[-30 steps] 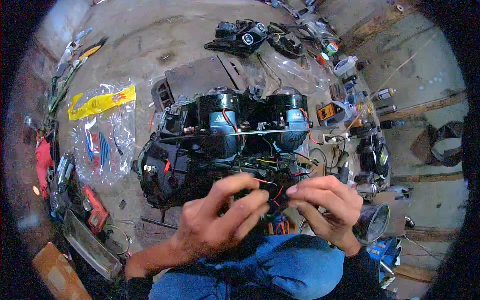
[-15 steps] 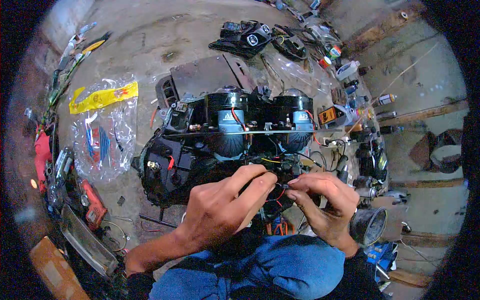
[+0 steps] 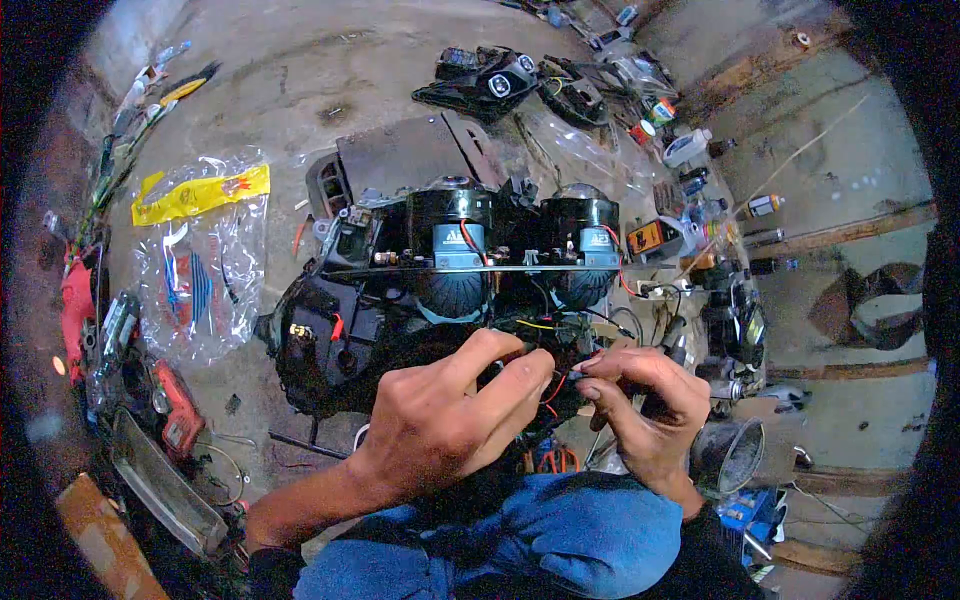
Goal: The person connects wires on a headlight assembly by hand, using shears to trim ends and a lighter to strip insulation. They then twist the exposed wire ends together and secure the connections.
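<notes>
In front of me lies a black headlight housing (image 3: 330, 365) with two projector lamps mounted on it, a left projector lamp (image 3: 460, 245) and a right projector lamp (image 3: 590, 240). My left hand (image 3: 455, 415) is closed at the housing's near edge, thumb and forefinger pinching a thin wire whose end is mostly hidden. Close beside it, my right hand (image 3: 650, 405) pinches a small wire end with thumb and forefinger. A red wire (image 3: 553, 392) loops between the hands. Just beyond them runs a yellow wire (image 3: 535, 323). The fingers hide the exact wire ends.
On the left lie a clear plastic bag (image 3: 205, 270) with a yellow band and a red power tool (image 3: 178, 415). Another headlight assembly (image 3: 490, 82) sits at the back. Bottles (image 3: 688, 147) line the right. Orange-handled pliers (image 3: 555, 460) lie near my knees, beside a metal cylinder (image 3: 728, 455).
The hands have drawn slightly apart at the fingertips, and the small dark piece between them is less visible. The whole view has shifted a little; the housing stays in place.
</notes>
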{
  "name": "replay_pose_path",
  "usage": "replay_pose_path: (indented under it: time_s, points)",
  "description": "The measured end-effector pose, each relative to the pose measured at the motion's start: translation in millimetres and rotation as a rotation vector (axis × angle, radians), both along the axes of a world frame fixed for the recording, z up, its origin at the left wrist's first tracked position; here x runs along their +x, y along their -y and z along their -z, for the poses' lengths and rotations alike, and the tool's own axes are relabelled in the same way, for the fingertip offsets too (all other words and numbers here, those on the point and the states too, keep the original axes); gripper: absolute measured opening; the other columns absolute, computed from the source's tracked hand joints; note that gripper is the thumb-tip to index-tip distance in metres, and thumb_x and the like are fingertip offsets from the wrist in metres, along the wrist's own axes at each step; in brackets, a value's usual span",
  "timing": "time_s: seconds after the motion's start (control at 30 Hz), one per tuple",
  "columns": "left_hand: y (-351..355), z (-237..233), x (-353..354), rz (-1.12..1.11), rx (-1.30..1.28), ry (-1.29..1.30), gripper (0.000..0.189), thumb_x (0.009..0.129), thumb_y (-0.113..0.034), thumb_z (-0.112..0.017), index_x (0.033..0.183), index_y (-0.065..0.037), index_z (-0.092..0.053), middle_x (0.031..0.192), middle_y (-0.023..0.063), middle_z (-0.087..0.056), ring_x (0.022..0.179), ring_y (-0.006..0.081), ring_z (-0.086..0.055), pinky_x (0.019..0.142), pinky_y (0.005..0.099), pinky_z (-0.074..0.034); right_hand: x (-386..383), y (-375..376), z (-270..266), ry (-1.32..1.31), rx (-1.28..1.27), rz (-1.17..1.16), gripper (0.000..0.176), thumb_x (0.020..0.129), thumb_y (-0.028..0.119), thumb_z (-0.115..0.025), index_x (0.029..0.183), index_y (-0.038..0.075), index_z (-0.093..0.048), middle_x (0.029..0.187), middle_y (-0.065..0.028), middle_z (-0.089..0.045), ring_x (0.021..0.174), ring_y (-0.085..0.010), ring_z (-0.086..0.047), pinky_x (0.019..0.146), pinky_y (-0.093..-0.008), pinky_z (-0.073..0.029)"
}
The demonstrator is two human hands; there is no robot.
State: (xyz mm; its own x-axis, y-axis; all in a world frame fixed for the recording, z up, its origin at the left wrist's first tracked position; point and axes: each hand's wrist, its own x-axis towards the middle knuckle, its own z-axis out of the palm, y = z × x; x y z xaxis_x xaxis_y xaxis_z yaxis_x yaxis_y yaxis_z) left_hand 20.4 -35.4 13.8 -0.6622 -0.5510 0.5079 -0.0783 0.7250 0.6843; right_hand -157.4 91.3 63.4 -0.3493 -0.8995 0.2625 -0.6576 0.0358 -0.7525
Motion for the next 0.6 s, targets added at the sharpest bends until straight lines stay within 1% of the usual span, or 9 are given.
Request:
replay_pose_path:
  time_s: [0.23, 0.33, 0.43, 0.6]
  points:
    - [-0.1, -5.5, -0.9, 0.002, -0.006, 0.018, 0.022, 0.084, -0.013, -0.083, 0.105, -0.012, -0.077, 0.097, 0.0059, -0.069, 0.072, 0.02, -0.072, 0.06, 0.0329, -0.059, -2.2, 4.8, -0.6, -0.113, -0.09, -0.084, 0.02, 0.082, 0.003, -0.087, 0.098, 0.0, -0.076, 0.095, -0.012, -0.08, 0.084, -0.0224, -0.078, 0.075, -0.0316, -0.061]
    - [-0.1, -6.7, -0.6, 0.001, -0.009, 0.017, 0.022, 0.083, -0.013, -0.084, 0.104, -0.012, -0.077, 0.096, 0.0055, -0.069, 0.071, 0.0198, -0.071, 0.061, 0.0329, -0.06, 2.1, 3.1, -3.9, -0.087, -0.033, -0.047, 0.02, 0.082, 0.003, -0.087, 0.099, 0.001, -0.077, 0.094, -0.0122, -0.08, 0.083, -0.0221, -0.078, 0.074, -0.031, -0.061]
    - [0.0, -6.8, -0.4, 0.0, -0.015, 0.02, 0.022, 0.083, -0.013, -0.084, 0.104, -0.012, -0.078, 0.096, 0.0052, -0.069, 0.071, 0.0196, -0.071, 0.061, 0.0329, -0.06, -0.8, 6.1, -3.1, -0.167, -0.088, -0.096, 0.02, 0.082, 0.003, -0.087, 0.1, 0.001, -0.077, 0.094, -0.0125, -0.079, 0.083, -0.0225, -0.078, 0.074, -0.0312, -0.061]
    - [0.2, -5.9, -1.8, -0.002, -0.029, 0.011, 0.023, 0.082, -0.013, -0.084, 0.104, -0.012, -0.078, 0.096, 0.0051, -0.069, 0.071, 0.0193, -0.071, 0.06, 0.0328, -0.059, 2.1, 7.3, -8.5, -0.181, -0.047, -0.094, 0.02, 0.082, 0.003, -0.087, 0.1, 0.001, -0.077, 0.094, -0.0129, -0.079, 0.083, -0.0232, -0.078, 0.075, -0.0325, -0.062]
